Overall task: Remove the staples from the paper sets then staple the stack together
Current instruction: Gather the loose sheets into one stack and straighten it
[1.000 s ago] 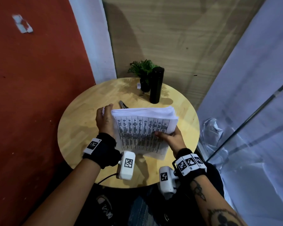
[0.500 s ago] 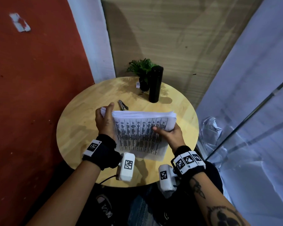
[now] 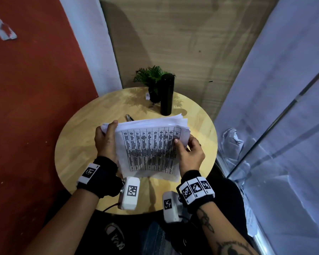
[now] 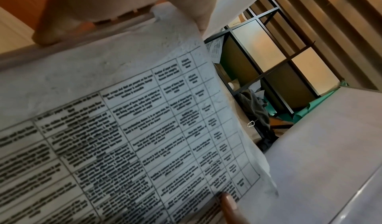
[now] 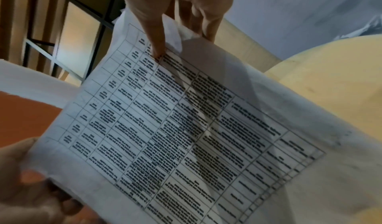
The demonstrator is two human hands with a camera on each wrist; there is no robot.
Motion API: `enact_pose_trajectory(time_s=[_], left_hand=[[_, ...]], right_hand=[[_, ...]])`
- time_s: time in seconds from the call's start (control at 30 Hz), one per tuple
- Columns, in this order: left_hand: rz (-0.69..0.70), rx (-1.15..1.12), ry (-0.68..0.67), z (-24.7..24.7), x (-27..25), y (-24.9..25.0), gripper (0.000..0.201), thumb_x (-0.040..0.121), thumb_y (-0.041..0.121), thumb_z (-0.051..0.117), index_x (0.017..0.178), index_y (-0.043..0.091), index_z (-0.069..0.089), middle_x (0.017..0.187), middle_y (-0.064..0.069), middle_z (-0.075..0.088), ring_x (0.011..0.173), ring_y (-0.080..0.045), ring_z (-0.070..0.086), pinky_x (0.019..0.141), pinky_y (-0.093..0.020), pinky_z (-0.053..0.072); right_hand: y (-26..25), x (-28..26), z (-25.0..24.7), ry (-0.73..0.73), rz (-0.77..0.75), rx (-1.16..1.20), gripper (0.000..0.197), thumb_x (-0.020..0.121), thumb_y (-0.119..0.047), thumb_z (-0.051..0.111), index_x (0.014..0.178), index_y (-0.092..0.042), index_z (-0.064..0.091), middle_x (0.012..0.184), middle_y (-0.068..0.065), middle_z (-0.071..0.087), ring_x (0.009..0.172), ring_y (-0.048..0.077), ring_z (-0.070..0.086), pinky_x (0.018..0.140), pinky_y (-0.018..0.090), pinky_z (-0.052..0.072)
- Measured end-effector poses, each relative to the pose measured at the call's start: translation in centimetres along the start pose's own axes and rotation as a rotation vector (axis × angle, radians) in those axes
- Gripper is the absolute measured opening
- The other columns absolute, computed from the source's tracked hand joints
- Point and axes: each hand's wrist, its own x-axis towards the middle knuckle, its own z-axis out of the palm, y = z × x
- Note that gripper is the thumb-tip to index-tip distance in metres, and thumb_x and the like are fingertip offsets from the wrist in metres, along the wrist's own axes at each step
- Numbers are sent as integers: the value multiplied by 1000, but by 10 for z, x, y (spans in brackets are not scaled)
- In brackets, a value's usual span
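A thick stack of white paper (image 3: 151, 148) with a printed table on its top sheet is held tilted above the round wooden table (image 3: 81, 144). My left hand (image 3: 105, 138) grips the stack's left edge, fingers curled over its far corner. My right hand (image 3: 188, 151) holds the right edge, thumb pressed on the top sheet and fingers underneath. The wrist views show the same printed sheet (image 4: 144, 137) (image 5: 175, 129) close up. A small metal tool (image 3: 129, 118), perhaps the staple remover, lies on the table behind the stack. No stapler is visible.
A black cylindrical bottle (image 3: 167, 94) and a small potted plant (image 3: 152, 78) stand at the table's far edge. A red wall lies to the left and pale curtains (image 3: 274, 107) hang close on the right. My knees and a shoe show below the table's near edge.
The stack has tilted up slightly and its far sheets have fanned a little. My right thumb has shifted toward the right edge of the top sheet. The left hand keeps its grip.
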Motion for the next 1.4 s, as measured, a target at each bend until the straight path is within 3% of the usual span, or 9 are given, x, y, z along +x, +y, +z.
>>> enact_pose_trajectory(time_s=[0.27, 0.47, 0.6, 0.8, 0.97, 1.1, 1.2, 1.3, 1.4], left_hand=[[-4, 15, 3, 4, 3, 0, 25, 85, 24, 65, 68, 22, 48, 68, 3, 51, 59, -10, 51, 49, -16, 39], [-15, 114, -18, 0, 7, -1, 27, 79, 34, 66, 62, 22, 48, 67, 4, 49, 74, -17, 48, 67, -32, 35], [10, 161, -26, -3, 4, -1, 27, 71, 43, 65, 61, 23, 50, 69, 4, 50, 79, -17, 48, 71, -35, 35], [-12, 208, -86, -11, 0, 6, 39, 61, 57, 63, 63, 25, 41, 78, -5, 45, 77, -16, 46, 71, -35, 34], [64, 111, -204, -11, -16, 4, 30, 86, 34, 62, 72, 23, 38, 56, 16, 47, 54, 1, 46, 54, -14, 40], [75, 99, -91, -6, -21, 2, 29, 88, 21, 64, 70, 21, 40, 64, 5, 48, 52, -4, 48, 52, -15, 41], [87, 110, -31, -3, -15, 1, 32, 86, 21, 66, 67, 21, 40, 66, 1, 46, 60, -10, 44, 60, -25, 38], [88, 118, -45, -2, -12, -1, 31, 85, 20, 67, 67, 22, 42, 66, 3, 47, 61, -10, 45, 61, -25, 39], [72, 134, -60, -5, -7, -2, 30, 82, 25, 71, 67, 23, 44, 67, 3, 50, 64, -12, 47, 65, -27, 39]], right_hand=[[4, 15, -10, -191, 94, -81, 14, 74, -17, 78, 85, -12, 70, 93, 8, 70, 88, 18, 61, 88, 45, 50], [-42, 35, -16, -386, -150, -205, 96, 57, -54, 76, 136, -22, 34, 141, -1, 37, 129, 14, 36, 105, 29, 32], [-63, 43, 5, -436, -292, -296, 84, 66, -51, 71, 137, -20, 40, 138, 2, 44, 126, 13, 40, 102, 21, 31], [-41, 55, -2, -713, 244, 147, 72, 52, -25, 81, 117, -14, 51, 104, 3, 64, 89, 9, 63, 76, 15, 50], [-30, 38, 2, -561, 229, 56, 33, 66, 2, 79, 96, 1, 64, 76, -3, 72, 71, 7, 68, 68, 22, 51], [-28, 25, 6, -307, 71, 26, 55, 64, -11, 84, 103, -25, 48, 83, -5, 61, 71, 7, 60, 70, 22, 51], [-31, 18, 0, -237, -285, -102, 70, 76, -16, 74, 130, -30, 31, 109, 1, 52, 87, 6, 52, 76, 16, 43], [-28, 20, -6, -336, -651, -438, 56, 85, -15, 57, 134, -33, 34, 130, 15, 44, 89, 19, 56, 67, 27, 48], [-23, 25, -10, -357, -689, -563, 45, 86, -14, 54, 128, -27, 51, 133, 15, 44, 81, 26, 63, 58, 36, 55]])
